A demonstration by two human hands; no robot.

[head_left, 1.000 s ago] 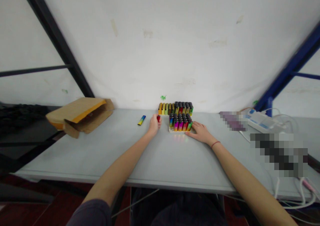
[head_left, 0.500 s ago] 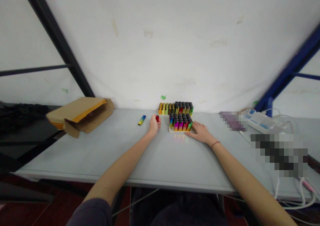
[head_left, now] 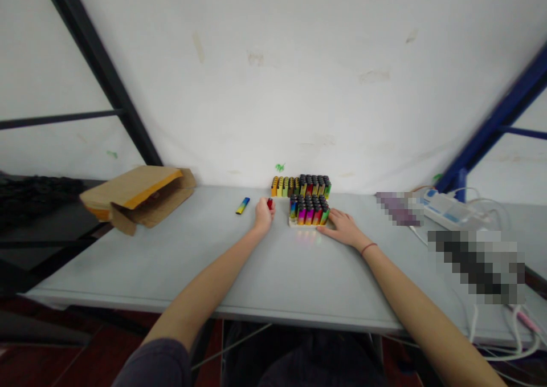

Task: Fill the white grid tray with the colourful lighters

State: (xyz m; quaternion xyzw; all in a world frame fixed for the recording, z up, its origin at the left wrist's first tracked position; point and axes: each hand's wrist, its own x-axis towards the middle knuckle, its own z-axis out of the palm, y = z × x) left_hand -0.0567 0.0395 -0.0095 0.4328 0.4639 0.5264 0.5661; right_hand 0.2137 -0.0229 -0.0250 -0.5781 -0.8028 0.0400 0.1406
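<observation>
My left hand (head_left: 264,216) is closed around a red lighter (head_left: 270,203), of which only the upper end shows above the fingers. Just to its right stands a pale lighter tray (head_left: 305,225) packed with upright, rainbow-coloured lighters (head_left: 309,213) with black tops. My right hand (head_left: 344,227) rests at the tray's right front corner, thumb along the front edge and fingers against the side. Flat on the table left of my left hand lies a blue-and-yellow lighter or sleeve (head_left: 243,206); its exact kind is too small to tell.
Behind the tray, against the wall, are further rows of yellow lighters (head_left: 282,186) and multicoloured lighters (head_left: 315,185). An open cardboard box (head_left: 141,196) lies at the left table end. A power strip (head_left: 448,209), cables and blurred items occupy the right side.
Almost nothing differs: both hands keep their places and grips. The camera view has shifted very slightly.
</observation>
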